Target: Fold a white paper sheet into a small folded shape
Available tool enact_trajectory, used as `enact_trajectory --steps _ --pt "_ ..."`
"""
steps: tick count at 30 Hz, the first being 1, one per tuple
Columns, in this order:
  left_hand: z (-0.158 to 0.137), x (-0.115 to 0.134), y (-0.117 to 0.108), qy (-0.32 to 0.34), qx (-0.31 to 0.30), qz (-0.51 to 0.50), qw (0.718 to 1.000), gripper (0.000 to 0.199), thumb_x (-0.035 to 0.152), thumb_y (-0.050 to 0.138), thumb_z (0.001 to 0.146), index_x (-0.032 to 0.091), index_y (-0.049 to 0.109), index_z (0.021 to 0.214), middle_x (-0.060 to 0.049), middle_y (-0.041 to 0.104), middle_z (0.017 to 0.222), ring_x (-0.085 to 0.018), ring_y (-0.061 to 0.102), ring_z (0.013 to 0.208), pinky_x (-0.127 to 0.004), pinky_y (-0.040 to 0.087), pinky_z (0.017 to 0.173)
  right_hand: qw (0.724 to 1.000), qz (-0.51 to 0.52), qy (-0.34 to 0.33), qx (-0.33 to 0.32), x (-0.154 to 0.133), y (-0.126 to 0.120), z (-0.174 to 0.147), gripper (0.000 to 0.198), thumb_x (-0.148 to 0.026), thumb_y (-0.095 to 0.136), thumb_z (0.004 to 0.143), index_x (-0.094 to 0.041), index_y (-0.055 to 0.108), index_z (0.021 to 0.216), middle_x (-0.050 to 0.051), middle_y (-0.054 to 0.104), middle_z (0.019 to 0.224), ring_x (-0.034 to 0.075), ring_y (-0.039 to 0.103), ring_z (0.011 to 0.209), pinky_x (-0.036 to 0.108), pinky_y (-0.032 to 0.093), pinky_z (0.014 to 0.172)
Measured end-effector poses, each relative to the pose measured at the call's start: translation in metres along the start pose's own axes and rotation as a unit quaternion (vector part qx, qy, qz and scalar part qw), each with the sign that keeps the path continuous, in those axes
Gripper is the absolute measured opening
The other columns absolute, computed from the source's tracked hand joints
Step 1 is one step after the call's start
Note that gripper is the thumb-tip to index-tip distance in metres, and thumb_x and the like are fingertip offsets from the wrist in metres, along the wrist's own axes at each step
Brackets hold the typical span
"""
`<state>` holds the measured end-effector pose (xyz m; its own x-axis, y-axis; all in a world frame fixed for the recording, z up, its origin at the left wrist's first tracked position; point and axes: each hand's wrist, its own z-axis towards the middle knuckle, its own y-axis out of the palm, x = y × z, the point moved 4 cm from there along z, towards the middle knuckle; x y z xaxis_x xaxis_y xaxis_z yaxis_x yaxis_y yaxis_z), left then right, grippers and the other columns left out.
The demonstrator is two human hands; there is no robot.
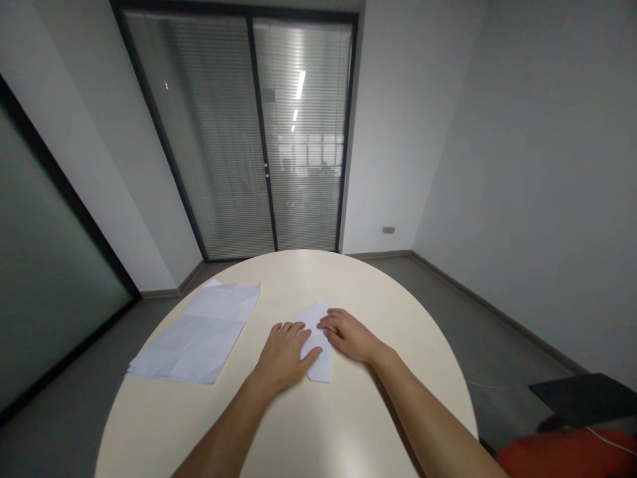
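A small folded sheet of white paper (pixel 318 362) lies on the round table in front of me, its top end coming to an angled point. My left hand (pixel 284 352) rests on the paper's left side, fingers spread and thumb reaching across its lower part. From the right, my right hand (pixel 351 334) touches the upper right edge with bent fingertips and thumb; whether they pinch the paper is hard to make out. Some of the paper is hidden under both hands.
A stack of larger creased white sheets (pixel 199 338) lies at the table's left. The cream round table (pixel 368 285) has a curved far edge. Beyond it are glass doors with blinds (pixel 303 199). At lower right stand a dark flat panel (pixel 587 398) and something red (pixel 567 455).
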<state>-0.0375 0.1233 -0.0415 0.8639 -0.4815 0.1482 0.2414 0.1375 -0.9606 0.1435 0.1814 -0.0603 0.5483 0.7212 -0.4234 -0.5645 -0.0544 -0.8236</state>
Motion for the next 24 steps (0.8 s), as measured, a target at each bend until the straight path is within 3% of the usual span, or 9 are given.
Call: enact_trajectory --steps 6,9,12,15,19,24 --pt "-0.001 -0.007 0.009 -0.018 -0.056 -0.034 0.998 0.065 0.062 0.052 0.093 0.018 0.057 0.139 -0.015 0.049 0.153 -0.034 0.042 0.143 -0.054 0.027 0.119 0.999 0.029 0.018 0.01 -0.007 -0.009 0.0 0.029 -0.02 0.061 0.089 -0.02 0.074 0.116 0.01 0.076 0.105 0.029 0.058 0.126 0.043 0.047 0.106" --pt "-0.001 -0.008 0.013 -0.01 -0.066 -0.058 0.996 0.072 0.063 0.059 0.088 0.017 0.053 0.143 -0.015 0.045 0.156 -0.035 0.037 0.146 -0.055 0.025 0.121 0.999 0.035 0.0 -0.005 -0.012 -0.009 -0.001 0.037 -0.024 0.068 0.084 -0.019 0.071 0.121 0.01 0.074 0.111 0.029 0.057 0.128 0.044 0.045 0.109" --pt "-0.002 -0.01 0.015 0.001 -0.052 -0.07 0.996 0.069 0.051 0.065 0.086 0.016 0.051 0.144 -0.014 0.047 0.155 -0.033 0.038 0.146 -0.052 0.025 0.122 0.999 0.028 -0.021 -0.036 -0.013 -0.004 -0.002 0.049 -0.029 0.074 0.079 -0.02 0.068 0.128 0.013 0.065 0.134 0.032 0.051 0.136 0.049 0.036 0.116" --pt "-0.002 -0.011 0.016 0.009 -0.047 -0.078 0.996 0.062 0.043 0.062 0.088 0.016 0.052 0.143 -0.013 0.047 0.155 -0.032 0.037 0.147 -0.051 0.027 0.122 0.998 0.015 0.0 -0.062 -0.01 0.0 -0.004 0.059 -0.038 0.077 0.078 -0.02 0.065 0.133 0.017 0.057 0.145 0.036 0.046 0.139 0.055 0.031 0.117" --pt "-0.001 -0.011 0.015 0.018 -0.042 -0.075 0.996 0.054 0.037 0.057 0.09 0.014 0.057 0.139 -0.012 0.049 0.154 -0.032 0.036 0.147 -0.048 0.03 0.121 0.998 0.007 -0.012 -0.065 -0.014 -0.004 -0.003 0.055 -0.041 0.074 0.081 -0.019 0.066 0.13 0.015 0.066 0.133 0.032 0.058 0.127 0.047 0.039 0.111" --pt "0.0 -0.009 0.011 0.038 -0.025 -0.067 0.997 0.048 0.029 0.055 0.091 0.017 0.059 0.137 -0.011 0.055 0.148 -0.029 0.047 0.137 -0.047 0.038 0.115 0.999 -0.021 0.001 -0.036 -0.016 -0.012 -0.002 0.051 -0.04 0.073 0.082 -0.018 0.067 0.127 0.012 0.073 0.119 0.029 0.065 0.111 0.041 0.044 0.101"
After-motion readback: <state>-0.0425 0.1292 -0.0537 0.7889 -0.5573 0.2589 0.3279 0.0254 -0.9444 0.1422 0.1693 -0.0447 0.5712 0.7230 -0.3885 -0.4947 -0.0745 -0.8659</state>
